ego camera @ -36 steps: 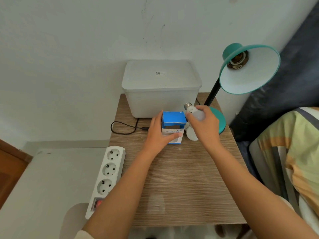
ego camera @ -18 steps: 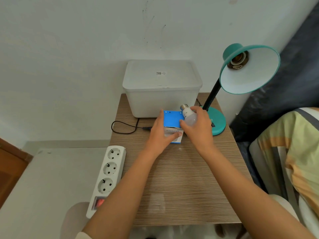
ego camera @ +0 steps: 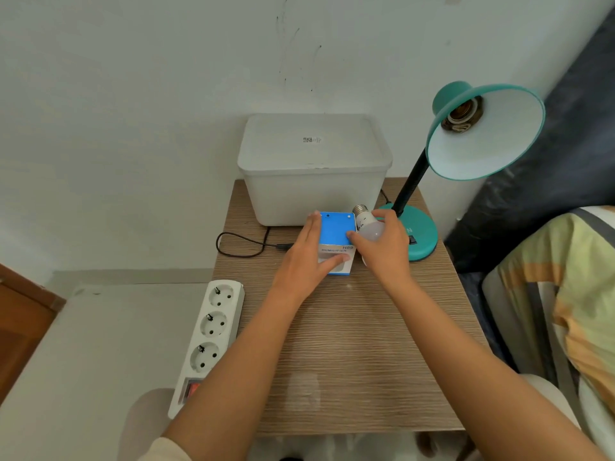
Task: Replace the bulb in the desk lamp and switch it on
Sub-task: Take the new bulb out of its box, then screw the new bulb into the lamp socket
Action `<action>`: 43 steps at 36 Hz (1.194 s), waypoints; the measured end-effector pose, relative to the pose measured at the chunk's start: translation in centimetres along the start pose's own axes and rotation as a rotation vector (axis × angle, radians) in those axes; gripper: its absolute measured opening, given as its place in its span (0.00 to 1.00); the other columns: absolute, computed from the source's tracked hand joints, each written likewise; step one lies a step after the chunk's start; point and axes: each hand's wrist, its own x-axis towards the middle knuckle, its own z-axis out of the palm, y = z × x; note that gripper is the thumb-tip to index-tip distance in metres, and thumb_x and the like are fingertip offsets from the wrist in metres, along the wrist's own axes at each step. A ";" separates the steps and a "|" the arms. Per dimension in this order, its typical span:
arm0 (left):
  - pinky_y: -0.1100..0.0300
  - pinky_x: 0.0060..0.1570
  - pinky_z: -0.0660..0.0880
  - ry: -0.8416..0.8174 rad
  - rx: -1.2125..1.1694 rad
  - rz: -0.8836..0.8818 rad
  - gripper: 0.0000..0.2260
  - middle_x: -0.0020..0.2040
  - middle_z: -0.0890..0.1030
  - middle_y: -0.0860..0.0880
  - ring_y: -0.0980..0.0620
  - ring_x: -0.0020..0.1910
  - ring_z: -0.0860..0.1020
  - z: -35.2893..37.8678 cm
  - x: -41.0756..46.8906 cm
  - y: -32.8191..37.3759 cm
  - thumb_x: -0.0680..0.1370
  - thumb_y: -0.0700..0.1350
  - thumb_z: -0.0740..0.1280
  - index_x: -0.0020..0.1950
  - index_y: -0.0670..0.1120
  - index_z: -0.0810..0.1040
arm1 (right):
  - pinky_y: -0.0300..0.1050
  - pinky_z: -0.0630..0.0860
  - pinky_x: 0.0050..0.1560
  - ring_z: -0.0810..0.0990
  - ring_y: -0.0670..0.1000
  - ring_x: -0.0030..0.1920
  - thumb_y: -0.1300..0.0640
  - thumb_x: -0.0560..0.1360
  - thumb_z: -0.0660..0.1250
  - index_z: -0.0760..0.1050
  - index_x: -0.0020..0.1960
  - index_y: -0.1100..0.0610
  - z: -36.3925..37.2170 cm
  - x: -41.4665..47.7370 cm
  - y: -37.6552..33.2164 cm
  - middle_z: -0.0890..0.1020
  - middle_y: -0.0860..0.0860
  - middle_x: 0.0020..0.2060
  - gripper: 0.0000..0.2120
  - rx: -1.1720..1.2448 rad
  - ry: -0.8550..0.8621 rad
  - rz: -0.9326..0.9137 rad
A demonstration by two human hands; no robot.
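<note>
Frosted white screw-base bulb (ego camera: 368,227) is lying clamped in the right hand (ego camera: 382,247), cap pointing toward the tabletop's far edge; teal lamp's empty socket (ego camera: 462,118) is waiting up-right; left hand (ego camera: 307,252) is gripping the blue cardboard box (ego camera: 334,232).

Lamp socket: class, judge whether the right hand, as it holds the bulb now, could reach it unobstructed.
Probably yes: the socket sits empty in the tilted shade, nothing between it and the right hand gripping the bulb.

Bulb (ego camera: 369,227) globe largely covered by the right hand (ego camera: 387,247); blue box (ego camera: 334,231) front partly covered by left hand (ego camera: 307,254); power strip (ego camera: 213,331) switch hidden behind forearm; bedding (ego camera: 572,294) cut off at right edge.
</note>
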 end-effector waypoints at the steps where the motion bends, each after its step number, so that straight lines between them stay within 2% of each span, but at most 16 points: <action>1: 0.57 0.65 0.65 -0.004 0.001 -0.003 0.41 0.78 0.52 0.49 0.51 0.74 0.58 -0.1 0.0 0.1 0.73 0.55 0.68 0.77 0.47 0.47 | 0.51 0.74 0.56 0.73 0.54 0.58 0.55 0.67 0.73 0.68 0.62 0.57 0.0 0.0 0.0 0.75 0.56 0.58 0.27 -0.002 -0.001 -0.001; 5: 0.59 0.66 0.63 -0.033 -0.026 -0.022 0.40 0.77 0.52 0.49 0.52 0.74 0.56 -0.2 -0.1 0.5 0.74 0.54 0.69 0.76 0.46 0.47 | 0.47 0.73 0.54 0.73 0.54 0.58 0.54 0.68 0.72 0.68 0.63 0.57 -0.2 -0.2 0.0 0.75 0.56 0.58 0.26 -0.010 -0.014 -0.004; 8: 0.60 0.64 0.64 -0.046 -0.058 -0.036 0.40 0.76 0.55 0.48 0.52 0.73 0.59 -0.3 -0.1 0.7 0.74 0.52 0.70 0.76 0.45 0.49 | 0.46 0.71 0.52 0.73 0.54 0.58 0.54 0.68 0.72 0.68 0.62 0.57 -0.5 -0.2 -0.3 0.75 0.56 0.57 0.25 -0.011 -0.022 0.010; 14: 0.63 0.60 0.62 -0.051 -0.005 -0.037 0.39 0.73 0.56 0.46 0.49 0.71 0.60 -0.6 -0.2 1.1 0.74 0.51 0.70 0.76 0.44 0.50 | 0.44 0.69 0.45 0.76 0.56 0.53 0.53 0.67 0.72 0.70 0.60 0.56 -1.9 -0.8 -1.3 0.77 0.57 0.53 0.24 -0.024 -0.022 0.018; 16: 0.62 0.61 0.62 -0.066 0.020 -0.027 0.40 0.74 0.54 0.45 0.48 0.71 0.59 -0.8 -0.4 1.4 0.73 0.50 0.70 0.76 0.45 0.49 | 0.46 0.71 0.45 0.76 0.56 0.53 0.52 0.67 0.73 0.70 0.60 0.56 -2.8 -1.2 -1.6 0.78 0.57 0.53 0.25 -0.030 -0.025 0.012; 20: 0.55 0.70 0.56 -0.077 0.050 -0.013 0.42 0.77 0.42 0.47 0.49 0.76 0.48 -1.9 -1.1 2.4 0.74 0.51 0.69 0.76 0.45 0.45 | 0.47 0.72 0.47 0.76 0.55 0.52 0.53 0.66 0.73 0.72 0.59 0.56 -5.0 -2.5 -2.6 0.79 0.56 0.51 0.24 -0.012 -0.013 -0.005; 24: 0.58 0.71 0.53 -0.029 0.067 0.095 0.41 0.77 0.41 0.49 0.52 0.76 0.46 -3.3 -1.1 4.8 0.75 0.53 0.68 0.76 0.46 0.44 | 0.42 0.69 0.48 0.75 0.51 0.51 0.53 0.66 0.73 0.73 0.60 0.55 -7.9 -3.8 -4.0 0.79 0.53 0.52 0.24 0.021 0.010 -0.026; 29: 0.61 0.71 0.50 -0.008 0.050 0.254 0.41 0.78 0.44 0.50 0.54 0.76 0.47 -4.7 0.9 9.6 0.75 0.50 0.69 0.76 0.48 0.43 | 0.43 0.70 0.53 0.74 0.49 0.53 0.54 0.68 0.73 0.72 0.61 0.56 -12.7 -3.8 -6.3 0.77 0.52 0.53 0.23 0.033 0.103 -0.107; 34: 0.62 0.72 0.50 -0.123 0.042 0.408 0.46 0.78 0.45 0.52 0.56 0.76 0.47 -4.3 3.9 14.3 0.71 0.46 0.73 0.76 0.51 0.42 | 0.45 0.72 0.54 0.72 0.49 0.53 0.54 0.69 0.71 0.69 0.63 0.54 -15.7 -1.6 -8.0 0.72 0.49 0.52 0.24 0.136 0.176 -0.112; 36: 0.62 0.71 0.51 -0.145 0.026 0.458 0.49 0.78 0.45 0.52 0.56 0.76 0.47 -4.0 5.1 15.3 0.69 0.44 0.75 0.76 0.52 0.42 | 0.46 0.73 0.52 0.74 0.51 0.53 0.56 0.69 0.70 0.67 0.65 0.54 -16.2 -0.4 -8.4 0.72 0.51 0.54 0.26 0.161 0.159 -0.095; 39: 0.63 0.71 0.50 -0.159 -0.003 0.503 0.53 0.78 0.45 0.51 0.56 0.76 0.47 -3.5 7.0 16.1 0.66 0.43 0.77 0.76 0.54 0.41 | 0.42 0.72 0.44 0.74 0.51 0.51 0.59 0.69 0.68 0.64 0.67 0.56 -16.3 1.4 -8.6 0.72 0.54 0.55 0.28 0.164 0.094 -0.088; 41: 0.68 0.69 0.50 -0.155 -0.009 0.547 0.54 0.78 0.45 0.51 0.56 0.76 0.46 -3.2 8.1 16.1 0.65 0.42 0.78 0.75 0.56 0.40 | 0.41 0.72 0.43 0.74 0.51 0.51 0.60 0.68 0.67 0.65 0.66 0.57 -16.1 2.3 -8.5 0.73 0.55 0.56 0.27 0.152 0.082 -0.105; 43: 0.77 0.65 0.49 -0.143 -0.012 0.590 0.53 0.78 0.44 0.52 0.57 0.76 0.46 -2.7 8.8 16.1 0.65 0.41 0.77 0.73 0.61 0.40 | 0.42 0.71 0.49 0.74 0.52 0.55 0.59 0.68 0.67 0.65 0.66 0.57 -15.8 3.2 -8.3 0.72 0.55 0.59 0.27 0.136 0.097 -0.116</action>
